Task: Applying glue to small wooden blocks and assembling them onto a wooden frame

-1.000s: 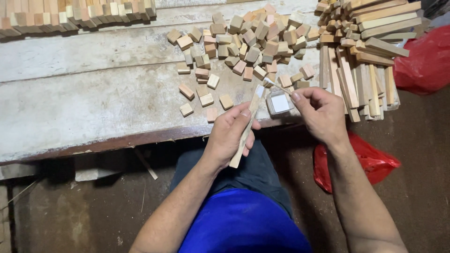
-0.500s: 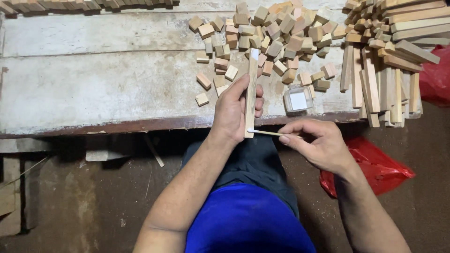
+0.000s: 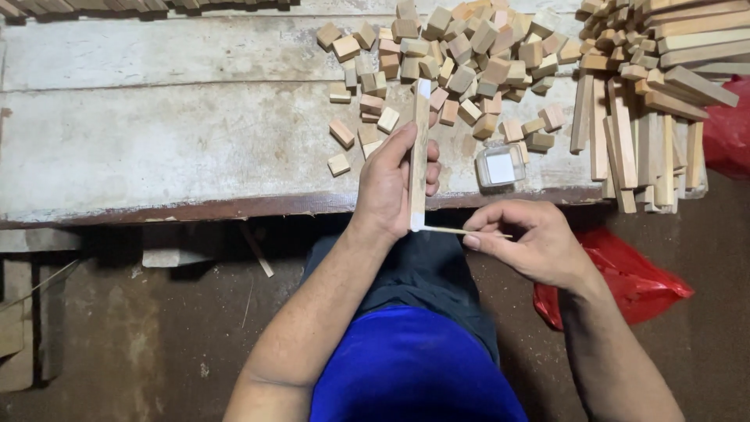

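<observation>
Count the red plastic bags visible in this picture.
2: one red bag on the floor right of the right hand; another red bag at the right edge, partly cut off.

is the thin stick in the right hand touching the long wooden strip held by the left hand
Yes, the thin stick in the right hand meets the lower end of the long wooden strip gripped by the left hand.

We're looking at a small woodworking shop here — a worn, paint-streaked workbench (image 3: 156,133) is sitting over a dirty concrete floor (image 3: 156,336), with cut wooden blocks (image 3: 461,55) and stacked slats (image 3: 648,117) piling up on it.
</observation>
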